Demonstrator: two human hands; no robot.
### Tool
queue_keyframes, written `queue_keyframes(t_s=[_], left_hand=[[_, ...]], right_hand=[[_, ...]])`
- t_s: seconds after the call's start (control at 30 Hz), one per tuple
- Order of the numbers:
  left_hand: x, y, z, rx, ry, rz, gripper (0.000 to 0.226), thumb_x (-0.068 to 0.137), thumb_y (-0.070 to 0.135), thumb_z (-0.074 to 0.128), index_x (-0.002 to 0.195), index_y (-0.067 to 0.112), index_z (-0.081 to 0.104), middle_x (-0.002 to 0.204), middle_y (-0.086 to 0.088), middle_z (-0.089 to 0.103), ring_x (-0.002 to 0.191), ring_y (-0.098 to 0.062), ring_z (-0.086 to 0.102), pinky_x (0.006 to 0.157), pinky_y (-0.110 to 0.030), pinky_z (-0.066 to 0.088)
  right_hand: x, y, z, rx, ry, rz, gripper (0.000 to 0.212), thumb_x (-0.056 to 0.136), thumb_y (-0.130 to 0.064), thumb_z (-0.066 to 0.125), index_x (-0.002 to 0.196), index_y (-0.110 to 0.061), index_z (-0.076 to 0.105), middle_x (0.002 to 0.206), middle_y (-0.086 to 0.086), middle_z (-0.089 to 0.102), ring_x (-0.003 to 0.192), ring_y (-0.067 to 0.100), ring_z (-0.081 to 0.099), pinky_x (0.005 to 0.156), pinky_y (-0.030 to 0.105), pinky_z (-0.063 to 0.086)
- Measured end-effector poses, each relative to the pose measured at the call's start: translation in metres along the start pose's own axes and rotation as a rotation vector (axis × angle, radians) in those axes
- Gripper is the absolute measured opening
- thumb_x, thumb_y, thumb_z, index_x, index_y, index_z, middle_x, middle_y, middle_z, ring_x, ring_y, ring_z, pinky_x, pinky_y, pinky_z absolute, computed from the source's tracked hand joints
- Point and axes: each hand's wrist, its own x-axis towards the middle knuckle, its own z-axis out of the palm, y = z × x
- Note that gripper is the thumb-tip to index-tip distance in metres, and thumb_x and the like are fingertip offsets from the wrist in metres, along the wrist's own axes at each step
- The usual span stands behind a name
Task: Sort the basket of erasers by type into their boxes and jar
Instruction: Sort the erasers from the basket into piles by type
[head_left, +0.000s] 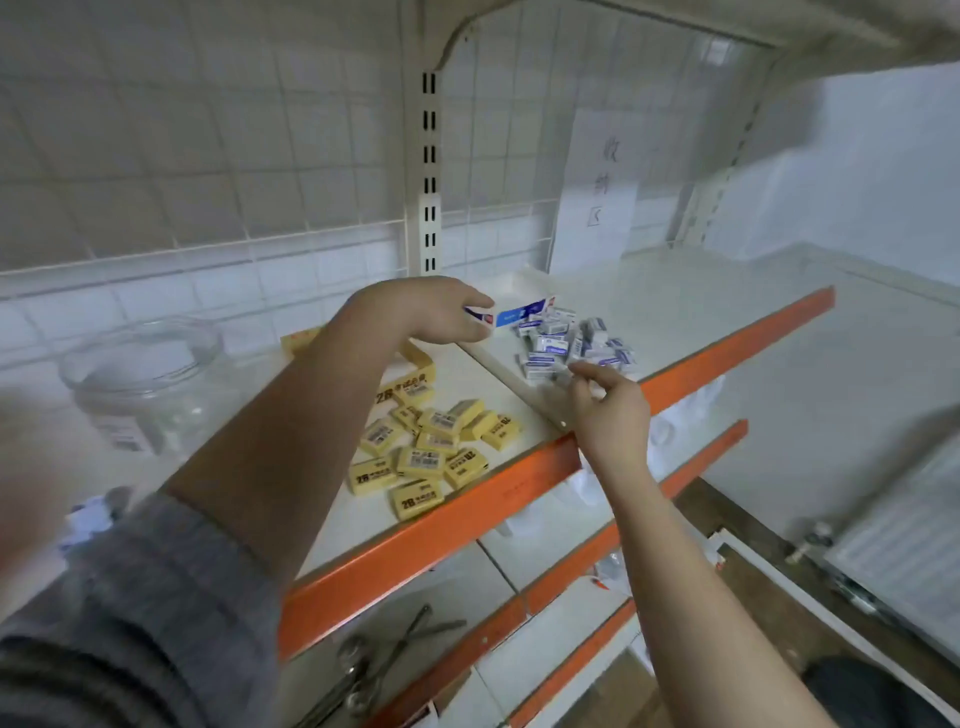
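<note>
My left hand (431, 312) grips the near end of a blue-and-white box (519, 312) at the back of the shelf. Beside that box lies a heap of several small white-and-blue erasers (571, 345). My right hand (605, 405) hovers at the heap's near edge, fingers loosely curled, thumb and forefinger close together; whether it pinches an eraser I cannot tell. Several yellow 2B erasers (436, 452) lie scattered near the shelf's front edge. A yellow box (415, 371) stands behind them, partly hidden by my left forearm. A clear glass jar (140, 374) stands at the left.
The shelf (675, 306) has an orange front rail (431, 535). A wire grid backs it, and a paper sheet with handwriting (597, 192) leans at the back right. Lower orange-edged shelves hold metal tools (384, 660) and packaged goods.
</note>
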Motion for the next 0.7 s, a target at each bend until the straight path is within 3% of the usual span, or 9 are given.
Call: queue_keyframes(t_s=[0.13,0.27,0.4,0.5,0.63,0.7], left_hand=[[-0.117,-0.054,-0.014,-0.21,0.302,-0.092,0.046,0.093,0.045,0.048,0.138,0.038,0.04,0.144,0.013,0.04,0.13,-0.01,0.039,0.102,-0.026,0.03],[-0.224,-0.101,-0.009,-0.238,0.499,-0.258,0.036,0.092,0.035,0.053,0.128,0.034,0.053,0.127,0.012,0.055,0.107,-0.003,0.05,0.082,-0.016,0.036],[-0.304,-0.139,-0.005,-0.213,0.588,-0.465,0.032,0.093,0.029,0.053,0.125,0.031,0.057,0.114,0.015,0.057,0.091,0.0,0.05,0.067,-0.008,0.036],[-0.356,-0.162,-0.003,-0.17,0.604,-0.585,0.031,0.092,0.032,0.053,0.122,0.026,0.06,0.111,0.007,0.063,0.087,-0.002,0.054,0.069,-0.015,0.036],[-0.402,-0.194,-0.007,0.012,0.46,-0.715,0.032,0.093,0.036,0.051,0.122,0.027,0.06,0.117,0.003,0.065,0.103,-0.015,0.059,0.082,-0.024,0.04],[-0.416,-0.207,-0.008,0.024,0.382,-0.732,0.032,0.093,0.039,0.05,0.122,0.029,0.061,0.119,0.003,0.065,0.105,-0.015,0.059,0.089,-0.029,0.045]], right_hand=[[-0.018,-0.071,0.036,0.247,-0.109,-0.042,0.023,0.088,-0.007,0.053,0.101,-0.013,0.072,0.091,0.001,0.07,0.081,0.012,0.062,0.072,0.015,0.043],[-0.062,-0.141,0.079,0.382,-0.37,-0.177,0.023,0.088,-0.007,0.053,0.089,-0.026,0.068,0.085,-0.005,0.068,0.086,0.021,0.066,0.081,0.032,0.05],[-0.112,-0.2,0.121,0.381,-0.597,-0.318,0.022,0.089,-0.01,0.054,0.088,-0.028,0.067,0.083,-0.001,0.069,0.086,0.025,0.066,0.078,0.032,0.052],[-0.148,-0.237,0.156,0.321,-0.782,-0.456,0.021,0.088,-0.01,0.055,0.086,-0.027,0.068,0.085,-0.002,0.069,0.087,0.019,0.067,0.084,0.029,0.051],[-0.188,-0.281,0.202,0.039,-1.04,-0.768,0.015,0.087,-0.016,0.061,0.098,-0.015,0.072,0.082,-0.006,0.063,0.074,0.005,0.057,0.065,0.008,0.04],[-0.204,-0.297,0.224,-0.158,-1.141,-0.934,0.019,0.086,-0.02,0.064,0.103,-0.015,0.071,0.086,-0.003,0.062,0.076,0.007,0.056,0.067,0.016,0.043]])
